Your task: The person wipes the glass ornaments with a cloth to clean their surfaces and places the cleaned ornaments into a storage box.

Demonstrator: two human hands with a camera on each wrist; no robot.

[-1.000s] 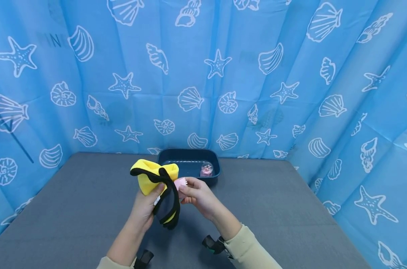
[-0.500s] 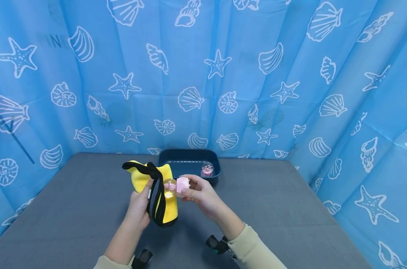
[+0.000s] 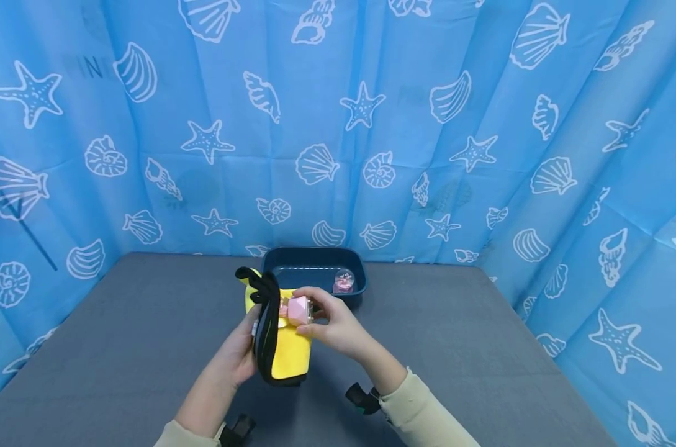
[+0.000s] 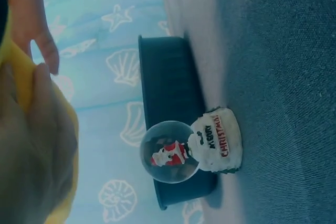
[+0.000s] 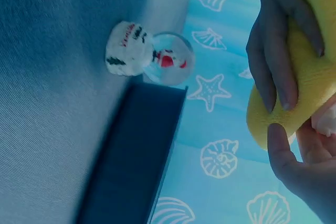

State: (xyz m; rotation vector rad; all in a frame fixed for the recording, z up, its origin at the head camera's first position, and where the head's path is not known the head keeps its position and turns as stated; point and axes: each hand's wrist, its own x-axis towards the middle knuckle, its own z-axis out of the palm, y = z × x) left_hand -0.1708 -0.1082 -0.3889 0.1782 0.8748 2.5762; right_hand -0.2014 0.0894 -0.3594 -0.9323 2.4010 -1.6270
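Observation:
My left hand [image 3: 239, 347] grips a cleaning cloth [image 3: 290, 355], yellow on one face, dark grey on the other, with black edging. Between finger and thumb, my right hand [image 3: 340, 326] holds a small snow globe by its faceted pink base [image 3: 300, 310]. The globe lies on its side, its clear dome turned left against the yellow face and partly covered by the cloth. In the left wrist view, fingers of the left hand [image 4: 37, 145] spread along the back of the cloth. Both hands are raised above the table.
A dark blue tray [image 3: 315, 251] stands at the back of the grey table [image 3: 455, 347], with another pink snow globe [image 3: 343, 282] at its right end. Before the tray stands a Santa snow globe [image 4: 220, 141] on a white base, hidden in the head view. Blue shell-print curtains [image 3: 405, 124] enclose the table.
The cloth first opened away from the pink globe, baring its dome, then closed over it again. The left hand has shifted right, and the pink base has turned in the right hand's fingers.

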